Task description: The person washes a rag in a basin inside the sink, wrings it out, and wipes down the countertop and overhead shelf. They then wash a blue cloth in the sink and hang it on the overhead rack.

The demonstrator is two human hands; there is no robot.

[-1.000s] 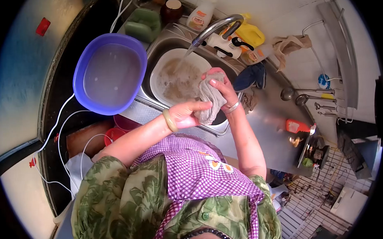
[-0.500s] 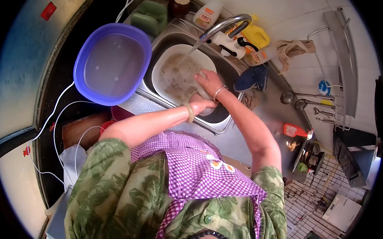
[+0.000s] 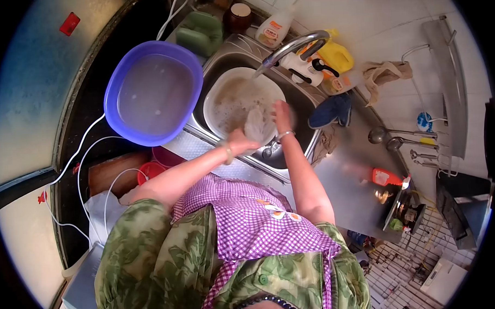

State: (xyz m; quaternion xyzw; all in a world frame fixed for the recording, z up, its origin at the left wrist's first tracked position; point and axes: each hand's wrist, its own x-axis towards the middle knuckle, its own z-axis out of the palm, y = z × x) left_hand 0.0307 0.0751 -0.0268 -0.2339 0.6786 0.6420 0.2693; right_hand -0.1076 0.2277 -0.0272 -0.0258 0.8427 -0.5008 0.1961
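Cloudy brown water stands in a white basin (image 3: 216,120) set in the steel sink (image 3: 302,90). A pale grey cloth (image 3: 255,123) lies low over the near side of the basin. My left hand (image 3: 241,142), with a bangle at the wrist, is closed on the cloth's near end. My right hand (image 3: 280,116), a bracelet at its wrist, is at the basin's right rim, blurred, its fingers close to the cloth; its grip is unclear. Water runs from the curved faucet (image 3: 301,41) into the basin.
A purple tub (image 3: 112,105) of cloudy water stands left of the sink. Bottles (image 3: 273,29) and a yellow jug (image 3: 337,56) are behind it. A dark blue shoe (image 3: 330,111) lies on the right. Ladles (image 3: 377,134) hang along the wall, near a red bottle (image 3: 386,177).
The cloth was bunched between both hands; now it hangs looser over the basin. My right hand has moved apart from my left. The camera view has shifted slightly.
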